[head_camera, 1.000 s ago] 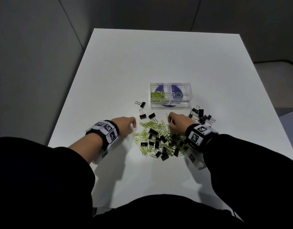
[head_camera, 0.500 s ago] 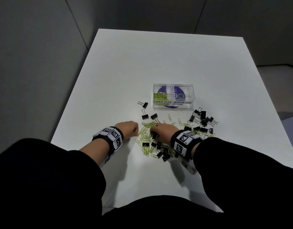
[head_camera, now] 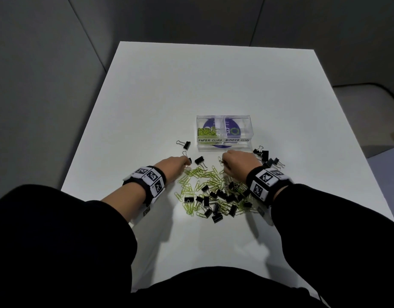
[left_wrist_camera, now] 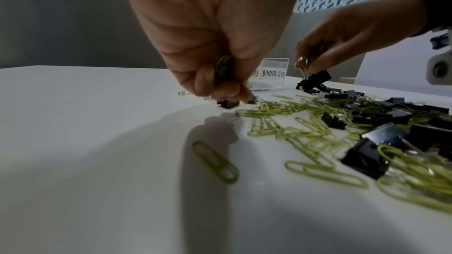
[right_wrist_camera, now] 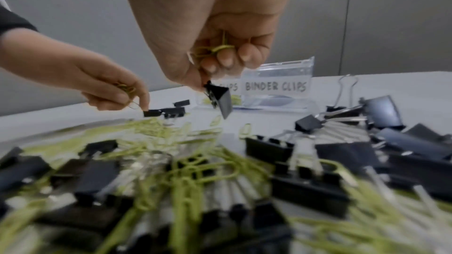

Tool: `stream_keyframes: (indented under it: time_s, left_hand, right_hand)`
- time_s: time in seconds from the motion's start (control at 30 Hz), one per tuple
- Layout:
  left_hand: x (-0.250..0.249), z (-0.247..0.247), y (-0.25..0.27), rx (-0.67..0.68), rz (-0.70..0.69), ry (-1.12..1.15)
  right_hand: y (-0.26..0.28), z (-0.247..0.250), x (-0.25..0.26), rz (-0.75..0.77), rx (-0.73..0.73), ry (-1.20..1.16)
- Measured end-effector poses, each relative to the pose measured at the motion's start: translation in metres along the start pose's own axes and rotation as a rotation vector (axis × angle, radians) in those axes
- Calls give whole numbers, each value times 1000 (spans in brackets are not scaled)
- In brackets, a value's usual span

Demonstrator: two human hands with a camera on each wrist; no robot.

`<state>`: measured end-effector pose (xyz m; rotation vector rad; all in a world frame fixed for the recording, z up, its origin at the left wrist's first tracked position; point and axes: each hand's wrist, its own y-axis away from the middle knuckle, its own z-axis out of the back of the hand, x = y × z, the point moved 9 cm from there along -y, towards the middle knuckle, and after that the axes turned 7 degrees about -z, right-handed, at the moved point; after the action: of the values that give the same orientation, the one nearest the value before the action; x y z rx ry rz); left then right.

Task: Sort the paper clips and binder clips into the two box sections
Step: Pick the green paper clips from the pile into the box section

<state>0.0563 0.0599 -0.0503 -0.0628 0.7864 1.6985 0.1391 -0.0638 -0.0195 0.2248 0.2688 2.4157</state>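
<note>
A clear two-section box stands mid-table; its left section, labelled PAPER CLIPS, holds green paper clips, and the BINDER CLIPS section looks empty. A mixed pile of green paper clips and black binder clips lies between my wrists. My left hand is curled round a few green paper clips, its fingertips touching a black binder clip on the table. My right hand keeps green paper clips in its palm and pinches a hanging black binder clip just above the table.
A cluster of black binder clips lies right of my right hand. Two more binder clips lie left of the box. One paper clip lies alone under my left wrist. The white table ends at grey walls.
My right hand has left the middle of the pile and moved forward toward the box, now with a binder clip hanging from it. My left hand has edged forward onto a binder clip.
</note>
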Motion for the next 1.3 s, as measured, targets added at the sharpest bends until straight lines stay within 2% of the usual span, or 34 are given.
stream_keyframes:
  time_s: [0.13, 0.23, 0.3, 0.4, 0.5, 0.73, 1.0, 1.17, 1.3]
  left_hand:
    - [-3, -5, -6, 9, 8, 42]
    - [-7, -7, -6, 3, -2, 16]
    - [-10, -5, -5, -19, -36, -3]
    - [-8, -7, -7, -5, -37, -51]
    - [-8, -17, -13, 58, -35, -65]
    - [-18, -18, -17, 79, -80, -251]
    - [-23, -21, -19, 131, -69, -294]
    - [-24, -25, -18, 198, -47, -286]
    - [-27, -26, -15, 186, -49, -296]
  right_hand:
    - [-3, -14, -26, -142, 134, 70]
    - [-2, -18, -28, -179, 106, 11]
    - [-4, -17, -19, -149, 88, -71]
    - [-6, -32, 4, -65, 224, -150]
    - [-6, -48, 19, -22, 307, -98]
    - [-6, -51, 26, 54, 292, -28]
    - [-5, -50, 27, 63, 328, -1]
    - [-2, -44, 37, 78, 285, 69]
    - [4, -43, 44, 121, 261, 117]
